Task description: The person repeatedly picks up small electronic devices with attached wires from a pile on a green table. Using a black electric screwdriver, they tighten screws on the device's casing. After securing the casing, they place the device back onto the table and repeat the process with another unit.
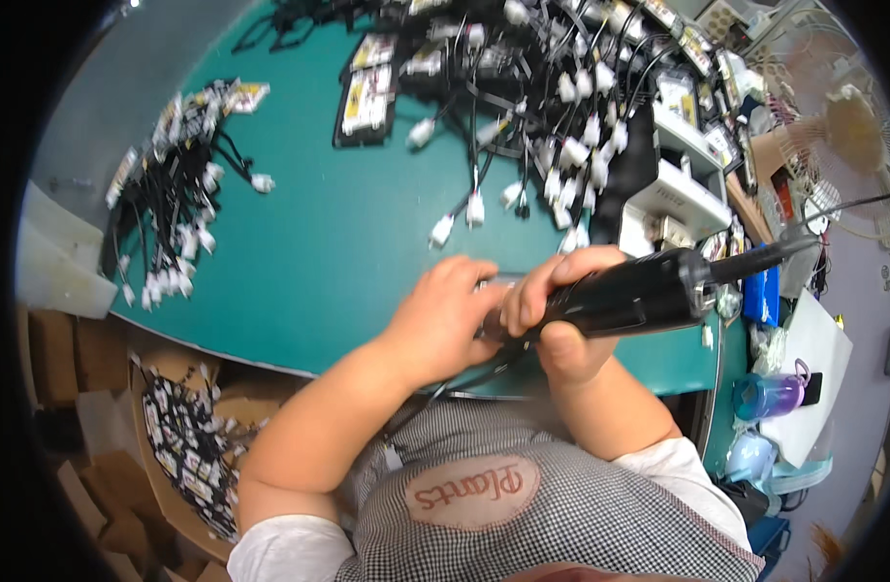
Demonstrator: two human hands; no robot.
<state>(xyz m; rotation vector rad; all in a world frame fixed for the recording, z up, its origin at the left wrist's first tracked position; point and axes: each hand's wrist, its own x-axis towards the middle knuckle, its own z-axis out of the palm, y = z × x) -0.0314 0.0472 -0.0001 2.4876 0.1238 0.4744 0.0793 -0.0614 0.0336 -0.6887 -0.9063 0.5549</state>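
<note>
Black power tool (629, 296) fills the gripping right hand (576, 354), left hand (440, 310) hiding its hold, work seemingly underway, wired units (576, 150) beyond perhaps remaining.

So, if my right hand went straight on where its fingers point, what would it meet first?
Probably your left hand, just left of the right hand; depth, and anything small between them, is hard to judge.

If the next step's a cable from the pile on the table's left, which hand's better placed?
Probably the left hand: it's nearer that cable pile, while the right hand is wrapped around the black tool. What the left holds is unclear.
</note>
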